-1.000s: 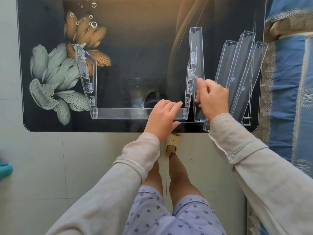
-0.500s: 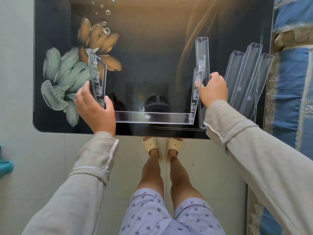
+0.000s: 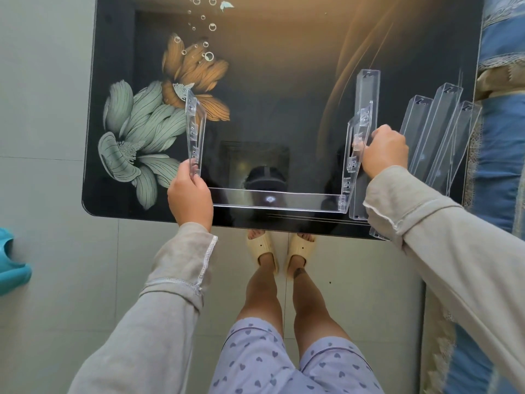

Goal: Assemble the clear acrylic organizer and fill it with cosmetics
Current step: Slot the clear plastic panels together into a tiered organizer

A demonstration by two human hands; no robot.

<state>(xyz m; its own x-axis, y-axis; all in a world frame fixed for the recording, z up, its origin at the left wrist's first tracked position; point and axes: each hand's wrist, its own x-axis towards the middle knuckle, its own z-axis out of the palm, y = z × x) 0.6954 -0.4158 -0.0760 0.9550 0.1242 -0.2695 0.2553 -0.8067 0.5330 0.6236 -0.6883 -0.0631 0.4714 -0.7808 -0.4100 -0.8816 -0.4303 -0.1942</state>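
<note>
A clear acrylic organizer frame [image 3: 272, 199] stands on the black glass table [image 3: 284, 81], shaped like a wide U: a long bottom tray joined to two slotted side panels. My left hand [image 3: 191, 198] grips the lower end of the left side panel [image 3: 195, 132]. My right hand [image 3: 384, 150] holds the right side panel [image 3: 358, 143] from outside. A loose clear tray [image 3: 366, 109] lies just behind the right panel. No cosmetics are in view.
Three more clear trays [image 3: 437, 137] lie fanned out at the table's right edge, beside a blue patterned bed cover [image 3: 500, 137]. The table's near edge is close to my legs and slippers. Something teal [image 3: 11, 265] sits on the tiled floor at left.
My left hand left the bottom tray's right end and went across to the left side panel, which it now grips. My right hand settled onto the right panel. The camera view shifted.
</note>
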